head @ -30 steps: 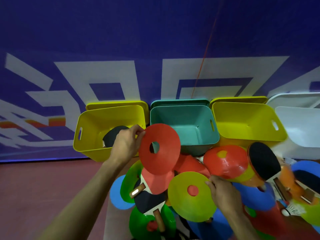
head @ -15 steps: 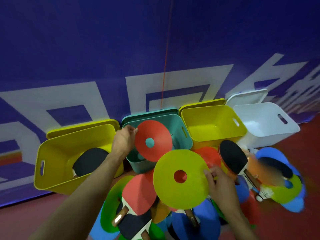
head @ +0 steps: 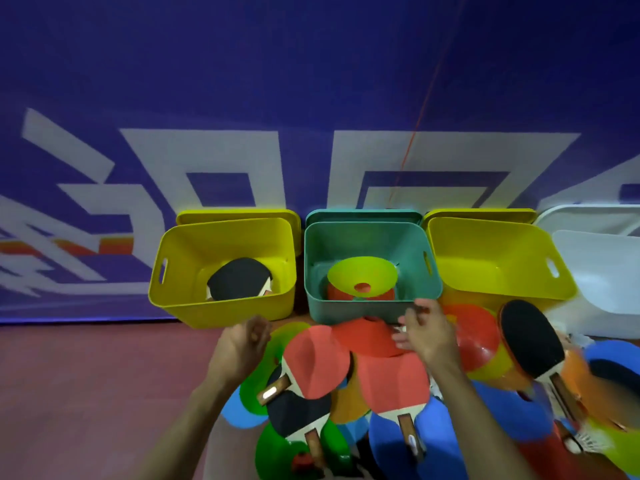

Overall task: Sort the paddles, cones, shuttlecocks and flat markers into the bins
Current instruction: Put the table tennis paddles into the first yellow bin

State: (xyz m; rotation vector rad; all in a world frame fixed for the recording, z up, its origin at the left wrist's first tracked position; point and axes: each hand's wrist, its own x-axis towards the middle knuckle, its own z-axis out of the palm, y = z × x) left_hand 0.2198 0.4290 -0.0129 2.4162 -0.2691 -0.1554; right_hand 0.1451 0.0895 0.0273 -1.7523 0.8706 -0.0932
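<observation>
the left yellow bin holds 1 black paddle. the left hand hangs loosely curled, holding nothing. the teal bin has the yellow-green cone sitting on a red one. the right hand, fingers relaxed and empty, hovers over the pile; best to take the top red paddle by its handle for the left bin.

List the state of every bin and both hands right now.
Left yellow bin: holds one black paddle.
Teal bin: holds a yellow-green flat marker on a red one.
Right yellow bin: nothing visible inside.
White bin: nothing visible inside.
Left hand: loosely curled, no grip.
Right hand: relaxed, no grip.
</observation>
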